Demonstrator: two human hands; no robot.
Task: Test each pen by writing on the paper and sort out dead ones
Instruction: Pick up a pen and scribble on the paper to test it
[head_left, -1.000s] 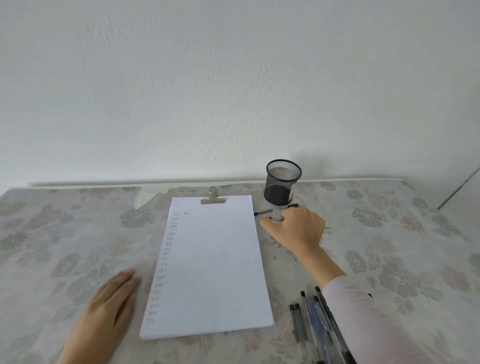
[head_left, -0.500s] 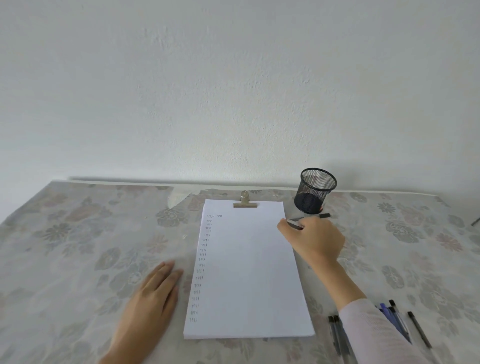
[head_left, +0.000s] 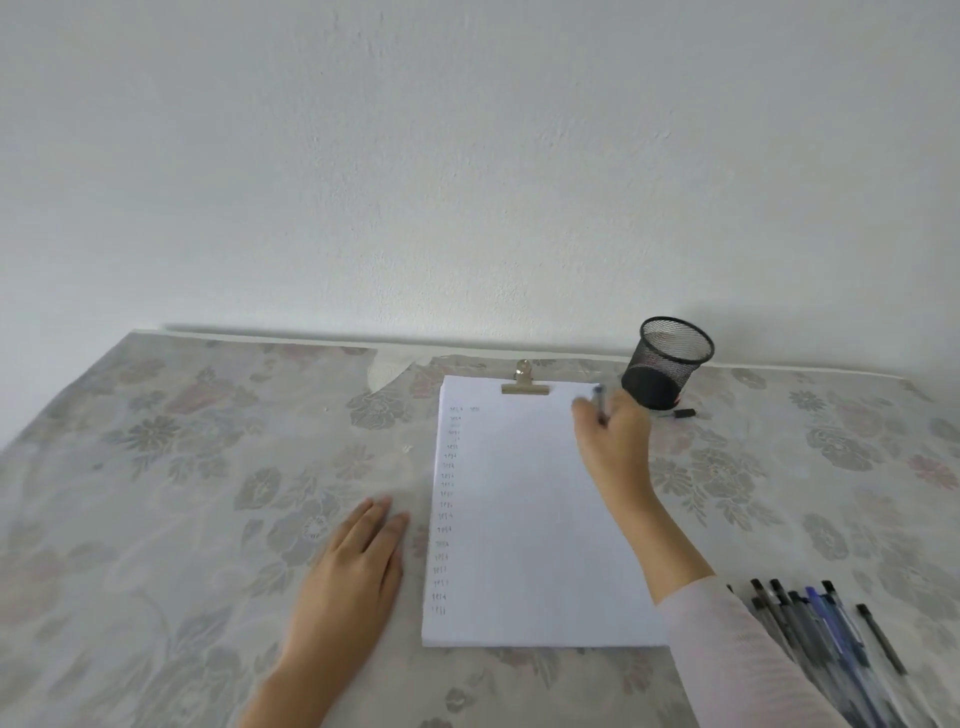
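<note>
A white paper pad (head_left: 524, 519) lies on the table under a brass clip (head_left: 524, 387), with a column of small pen marks down its left side. My right hand (head_left: 615, 441) hovers over the pad's upper right corner and grips a pen (head_left: 601, 402) that points upward. My left hand (head_left: 353, 582) lies flat on the tablecloth just left of the pad. Several pens (head_left: 815, 623) lie in a bunch at the lower right. A pen cap (head_left: 683, 413) sits beside the black mesh cup (head_left: 665, 364).
The table wears a grey floral cloth (head_left: 182, 467) and stands against a white wall. The mesh cup is at the back, right of the pad. Open cloth stretches to the left and far right.
My right hand lifted a pen from the table beside the cup and carried it left over the pad's top right corner. The view shifted left. My left hand stayed flat.
</note>
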